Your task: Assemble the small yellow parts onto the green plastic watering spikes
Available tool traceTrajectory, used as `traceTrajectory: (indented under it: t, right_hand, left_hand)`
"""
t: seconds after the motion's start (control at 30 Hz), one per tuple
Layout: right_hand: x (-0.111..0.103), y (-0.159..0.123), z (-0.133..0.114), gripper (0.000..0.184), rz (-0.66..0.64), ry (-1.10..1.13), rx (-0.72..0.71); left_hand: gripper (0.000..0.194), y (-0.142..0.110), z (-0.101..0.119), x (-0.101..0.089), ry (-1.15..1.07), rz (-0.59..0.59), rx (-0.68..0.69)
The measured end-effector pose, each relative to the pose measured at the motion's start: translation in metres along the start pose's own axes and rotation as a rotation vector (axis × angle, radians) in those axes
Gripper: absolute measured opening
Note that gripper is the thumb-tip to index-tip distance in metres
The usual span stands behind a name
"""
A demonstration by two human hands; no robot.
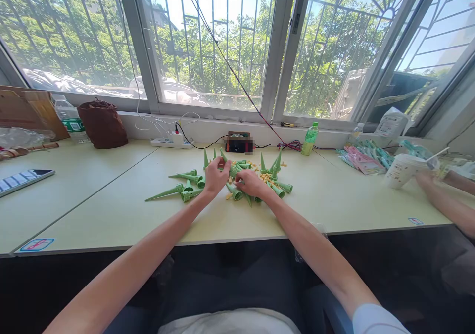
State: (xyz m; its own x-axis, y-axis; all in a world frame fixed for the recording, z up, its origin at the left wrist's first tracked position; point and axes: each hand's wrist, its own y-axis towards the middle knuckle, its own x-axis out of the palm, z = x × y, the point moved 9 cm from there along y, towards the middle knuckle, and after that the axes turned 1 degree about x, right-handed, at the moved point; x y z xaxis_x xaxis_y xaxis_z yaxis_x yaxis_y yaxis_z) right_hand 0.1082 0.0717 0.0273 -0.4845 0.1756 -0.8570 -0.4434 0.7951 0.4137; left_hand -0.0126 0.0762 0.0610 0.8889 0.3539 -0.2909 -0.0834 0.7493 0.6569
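Observation:
My left hand (216, 176) is closed around a green plastic spike (223, 156), whose tip points up and away from me. Just to its right, my right hand (249, 181) has its fingers bent together in a pinch; what lies in them is too small to make out. Loose green spikes (165, 193) with wide, ribbed collars lie to the left of my hands. More green spikes (284, 186) lie to the right, and a few stand upright (277, 163). Small yellow plastic pieces (267, 177) are scattered among them.
Behind the pile sits a dark device with a display (239, 145). A green bottle (309, 139) and coiled cable (293, 146) are near the window. At right, another person's hand (426, 180) is by a white cup (403, 170). A brown bag (102, 124) and phone (24, 181) are left.

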Motion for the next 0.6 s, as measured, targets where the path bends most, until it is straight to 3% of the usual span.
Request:
traceTrajectory:
  t: [0.27, 0.43, 0.6]
  right_hand:
    - [-0.029, -0.001, 0.030, 0.006, 0.307, 0.228, 0.164]
    - [-0.044, -0.008, 0.043, 0.018, 0.444, 0.308, 0.216]
    - [-0.050, -0.010, 0.037, 0.027, 0.464, 0.296, 0.203]
  left_hand:
    - [0.023, -0.001, -0.001, -0.004, -0.031, 0.044, -0.034]
    - [0.019, -0.004, 0.003, 0.007, 0.016, -0.069, -0.006]
    - [0.018, -0.005, 0.004, 0.016, 0.046, -0.152, 0.022]
